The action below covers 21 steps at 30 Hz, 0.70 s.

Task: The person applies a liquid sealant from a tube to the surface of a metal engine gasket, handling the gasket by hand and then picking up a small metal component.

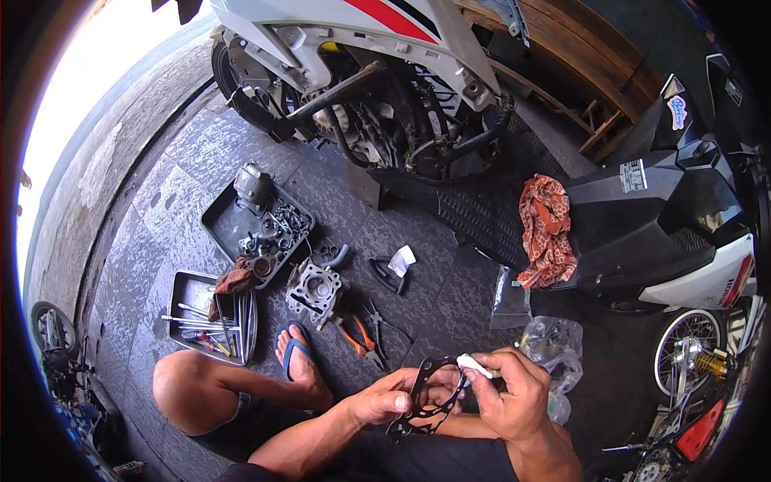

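Black gasket (419,381): held near six o'clock in the view.
Left hand (381,398): gasket's nine-o'clock edge gripped between thumb and fingers.
Right hand (516,394): small white object (474,366) (kind unclear) pinched in narrowed fingers, at the gasket's two o'clock.
Orange-handled pliers (353,341): laid towards half past ten from the gasket.
Metal block (313,291): set just beyond them.

Ring (419,379) between left hand (381,398) and right hand (516,395), pliers (351,341) beyond, 2 trays (222,218) left of the cylinder block (315,289).
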{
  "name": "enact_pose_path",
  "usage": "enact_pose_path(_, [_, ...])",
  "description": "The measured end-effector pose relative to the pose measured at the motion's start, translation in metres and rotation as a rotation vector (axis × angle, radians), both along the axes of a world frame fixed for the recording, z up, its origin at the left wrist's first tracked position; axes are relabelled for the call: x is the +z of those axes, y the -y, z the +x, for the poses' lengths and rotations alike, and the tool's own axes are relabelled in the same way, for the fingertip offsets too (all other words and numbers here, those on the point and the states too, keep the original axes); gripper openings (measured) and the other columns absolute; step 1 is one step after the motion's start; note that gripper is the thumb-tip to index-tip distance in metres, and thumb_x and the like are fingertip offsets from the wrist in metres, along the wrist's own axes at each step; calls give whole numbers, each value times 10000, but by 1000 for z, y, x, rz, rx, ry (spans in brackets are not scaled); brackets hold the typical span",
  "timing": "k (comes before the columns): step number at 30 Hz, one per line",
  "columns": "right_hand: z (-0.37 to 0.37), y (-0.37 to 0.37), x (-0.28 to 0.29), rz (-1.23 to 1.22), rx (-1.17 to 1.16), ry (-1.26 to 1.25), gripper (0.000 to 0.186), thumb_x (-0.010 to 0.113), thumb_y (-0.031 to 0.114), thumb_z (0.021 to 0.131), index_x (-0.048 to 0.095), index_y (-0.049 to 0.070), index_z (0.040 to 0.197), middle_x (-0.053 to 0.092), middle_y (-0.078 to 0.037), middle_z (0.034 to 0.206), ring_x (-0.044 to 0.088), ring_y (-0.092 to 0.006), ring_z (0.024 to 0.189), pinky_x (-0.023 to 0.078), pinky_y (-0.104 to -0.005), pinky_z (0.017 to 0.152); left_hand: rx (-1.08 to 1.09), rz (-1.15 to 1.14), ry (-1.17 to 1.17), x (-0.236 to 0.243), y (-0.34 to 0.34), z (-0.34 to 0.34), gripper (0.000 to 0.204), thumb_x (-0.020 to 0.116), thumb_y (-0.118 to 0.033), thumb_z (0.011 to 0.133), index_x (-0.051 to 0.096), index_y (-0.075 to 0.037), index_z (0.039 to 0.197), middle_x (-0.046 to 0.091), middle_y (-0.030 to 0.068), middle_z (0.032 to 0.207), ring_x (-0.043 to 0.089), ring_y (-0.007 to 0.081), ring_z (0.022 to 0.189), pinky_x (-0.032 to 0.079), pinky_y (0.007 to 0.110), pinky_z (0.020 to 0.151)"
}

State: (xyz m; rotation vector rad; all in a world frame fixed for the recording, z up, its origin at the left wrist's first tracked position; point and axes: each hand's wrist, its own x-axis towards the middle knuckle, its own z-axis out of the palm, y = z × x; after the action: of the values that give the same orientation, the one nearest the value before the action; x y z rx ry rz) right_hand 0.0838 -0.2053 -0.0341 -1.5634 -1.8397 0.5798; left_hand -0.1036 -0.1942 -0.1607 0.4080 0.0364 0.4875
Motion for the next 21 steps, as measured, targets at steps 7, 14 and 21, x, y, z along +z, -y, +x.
enact_pose_path(7, [3,0,-2,-28,-4,30,172,768,20,809,666,-16,944,690,-142,835,717,-275,703,563,-356,586,77,-53,12,3,2,-2,1059,768,-599,753,386,92,1458,533,141,1372,561,253,1226,371,398,1106])
enact_pose_path(14, [-5,-3,0,-6,6,5,174,770,20,807,663,-13,940,688,-141,825,716,-275,691,567,-356,590,34,20,-11,-3,2,3,1078,756,-599,770,348,96,1485,517,155,1404,556,246,1236,367,403,1117])
enact_pose_path(21, [-7,-1,-3,54,0,9,135,759,-5,811,670,-43,905,688,-147,793,713,-220,670,545,-293,525,30,19,-25,-2,2,2,1034,752,-578,790,359,81,1483,526,146,1392,557,234,1225,383,382,1102])
